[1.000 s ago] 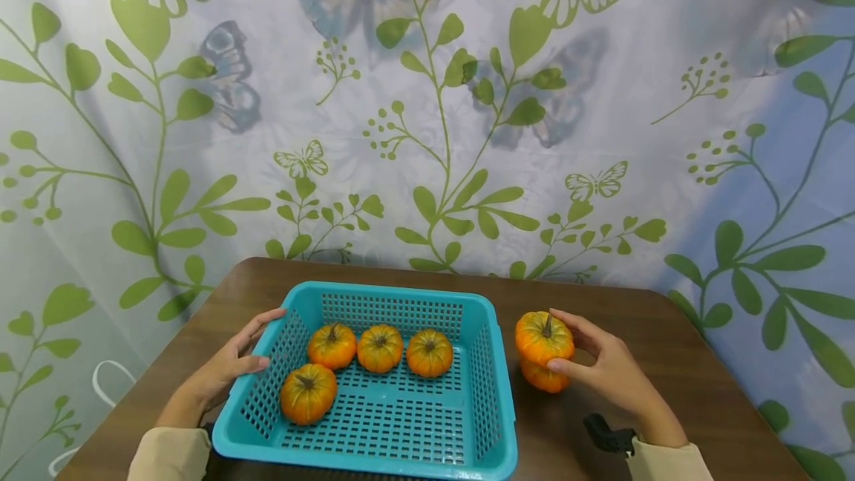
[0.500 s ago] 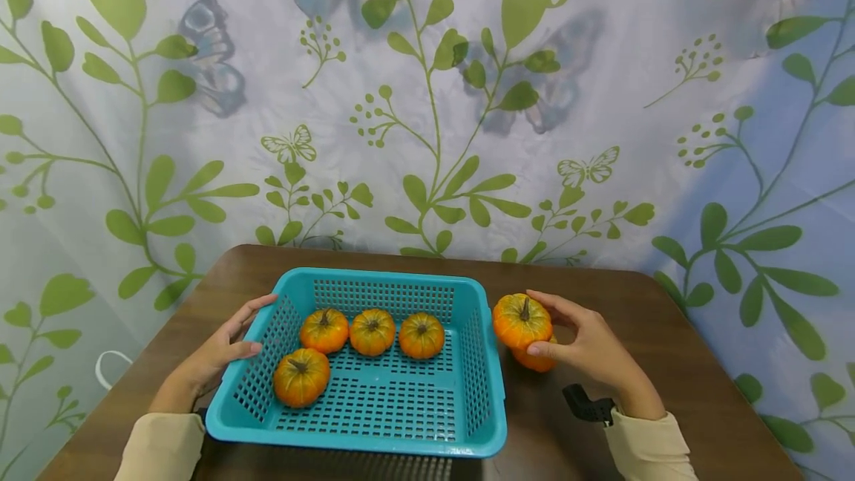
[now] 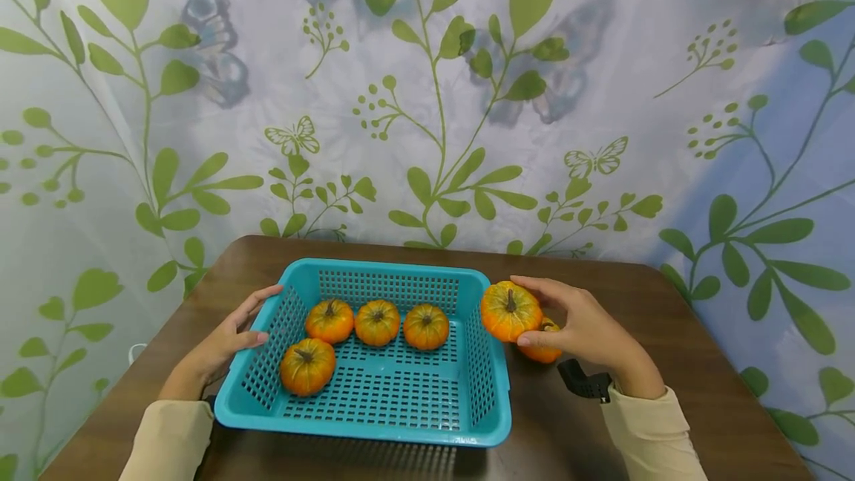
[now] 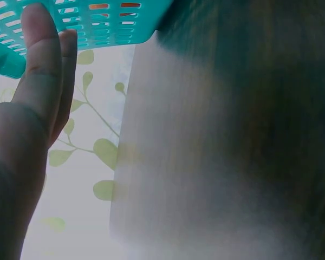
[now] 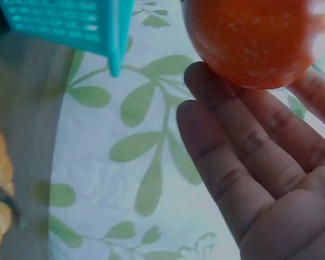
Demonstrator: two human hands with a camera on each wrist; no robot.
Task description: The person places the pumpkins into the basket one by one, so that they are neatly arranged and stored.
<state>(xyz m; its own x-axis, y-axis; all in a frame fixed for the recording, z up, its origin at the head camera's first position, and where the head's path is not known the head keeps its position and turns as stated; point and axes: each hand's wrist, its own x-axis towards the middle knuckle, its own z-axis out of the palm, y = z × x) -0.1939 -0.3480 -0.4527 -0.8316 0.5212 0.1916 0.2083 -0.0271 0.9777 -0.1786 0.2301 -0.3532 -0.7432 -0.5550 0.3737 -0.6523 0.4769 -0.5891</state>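
My right hand (image 3: 591,329) pinches a small orange pumpkin (image 3: 510,310) between thumb and fingers, held at the right rim of a turquoise plastic basket (image 3: 364,433). In the right wrist view, that pumpkin (image 5: 252,40) shows its smooth underside above the fingers. Another pumpkin (image 3: 542,353) is below and behind it on the table, partly hidden. My left hand (image 3: 223,344) touches the basket's left side with fairly straight fingers; in the left wrist view they lie against the perforated wall (image 4: 105,24). Several pumpkins sit inside: a back row with one pumpkin (image 3: 426,326) rightmost, and one pumpkin (image 3: 307,367) front left.
The basket stands on a dark brown wooden table (image 3: 601,436). A curtain (image 3: 427,95) printed with leaves and butterflies hangs behind the table. Near my right wrist is a black device (image 3: 584,379). A bit of white cord (image 3: 136,352) shows past the table's left edge.
My right hand has moved left with its pumpkin, from above the other pumpkin to the basket's right rim, uncovering more of the one behind. The left hand stays at the basket's side.
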